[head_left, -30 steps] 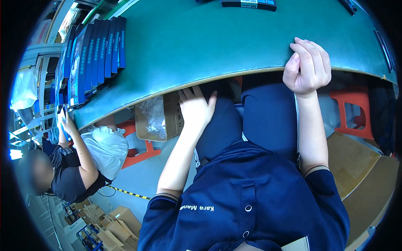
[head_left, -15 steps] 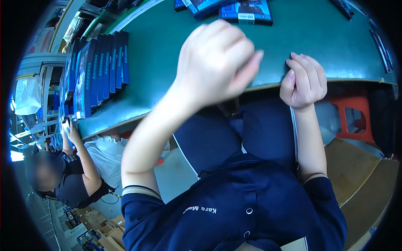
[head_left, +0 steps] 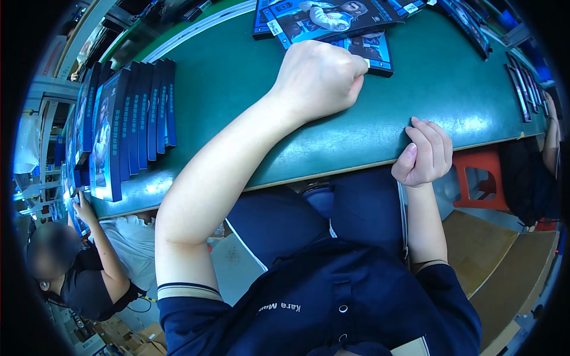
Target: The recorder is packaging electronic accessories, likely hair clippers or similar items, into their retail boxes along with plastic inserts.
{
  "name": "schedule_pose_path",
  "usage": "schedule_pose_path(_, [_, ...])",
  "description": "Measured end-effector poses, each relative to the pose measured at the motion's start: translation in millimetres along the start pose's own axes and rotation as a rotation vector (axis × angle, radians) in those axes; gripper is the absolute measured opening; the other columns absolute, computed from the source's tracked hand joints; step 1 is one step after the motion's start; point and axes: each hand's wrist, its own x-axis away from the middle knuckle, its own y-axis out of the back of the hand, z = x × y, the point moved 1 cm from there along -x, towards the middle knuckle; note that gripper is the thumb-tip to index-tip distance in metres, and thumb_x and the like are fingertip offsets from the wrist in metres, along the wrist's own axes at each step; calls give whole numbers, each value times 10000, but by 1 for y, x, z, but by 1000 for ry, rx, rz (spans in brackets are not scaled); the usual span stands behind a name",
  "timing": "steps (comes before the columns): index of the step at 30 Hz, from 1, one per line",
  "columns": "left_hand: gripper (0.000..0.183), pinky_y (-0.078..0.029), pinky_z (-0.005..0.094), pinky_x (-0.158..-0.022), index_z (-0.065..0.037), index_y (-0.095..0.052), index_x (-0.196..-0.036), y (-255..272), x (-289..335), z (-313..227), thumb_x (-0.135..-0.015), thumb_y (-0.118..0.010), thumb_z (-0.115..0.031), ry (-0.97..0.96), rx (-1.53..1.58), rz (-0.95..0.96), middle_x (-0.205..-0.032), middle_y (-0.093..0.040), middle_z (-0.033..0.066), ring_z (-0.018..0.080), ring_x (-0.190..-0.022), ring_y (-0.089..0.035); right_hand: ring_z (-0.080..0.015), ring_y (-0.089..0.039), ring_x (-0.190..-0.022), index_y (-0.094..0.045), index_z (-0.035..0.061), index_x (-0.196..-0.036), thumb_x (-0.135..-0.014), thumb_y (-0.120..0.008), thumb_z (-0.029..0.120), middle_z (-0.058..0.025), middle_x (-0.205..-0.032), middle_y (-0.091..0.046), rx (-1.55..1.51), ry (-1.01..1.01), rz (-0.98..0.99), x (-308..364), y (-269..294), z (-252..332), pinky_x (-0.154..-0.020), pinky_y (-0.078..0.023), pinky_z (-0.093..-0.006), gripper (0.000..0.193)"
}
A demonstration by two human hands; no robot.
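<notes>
My left hand (head_left: 320, 80) is a closed fist reaching over the green table (head_left: 237, 89). It hides the near edge of a flat blue-and-black box (head_left: 380, 50); its curled fingers are mostly out of sight, so I cannot tell what is inside them. Just beyond lies another such box (head_left: 332, 22) with a figure in white on its cover, resting tilted across the others. My right hand (head_left: 424, 151) hangs at the table's near edge with the fingers curled in loosely and the thumb bent toward them. Nothing shows in its grip.
Several blue boxes (head_left: 139, 118) stand in a leaning row at the left. More flat boxes (head_left: 466, 26) lie at the far right. A person (head_left: 113, 261) sits at the left; another person's arm (head_left: 552, 127) shows at the right edge. A red stool (head_left: 484, 178) and brown cardboard (head_left: 484, 243) are at right below the table.
The view has tilted, so more of the far tabletop shows. My left fist has moved away from me, up to the flat boxes. My right hand has stayed near the table edge.
</notes>
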Motion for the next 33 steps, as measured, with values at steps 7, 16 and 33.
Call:
schedule_pose_path(7, [310,-348,330,-437,-20,-416,-562,12,5,-4,-731,-675,3,192,288,-119,-490,-377,91,236,-433,-401,-277,-664,-756,-677,23,-784,-769,-501,187,-128,-828,-698,-21,27,29,2,-1,2,-699,-522,-342,241])
schedule_pose_path(16, [549,-305,268,-459,-33,-445,-611,0,6,-21,-721,-849,-388,322,801,28,-544,-399,-5,102,-514,-347,-302,-654,-771,-660,-9,-831,-808,-484,164,-158,-864,-697,4,4,103,0,3,4,-721,-536,-376,249])
schedule_pose_path(33, [979,-462,340,-596,-12,-425,-931,-3,5,-16,-384,-899,-672,246,799,155,-754,-492,97,228,-648,-541,-296,-644,-794,-663,-2,-841,-824,-486,169,-144,-885,-697,-2,-12,133,6,6,0,-736,-535,-370,247])
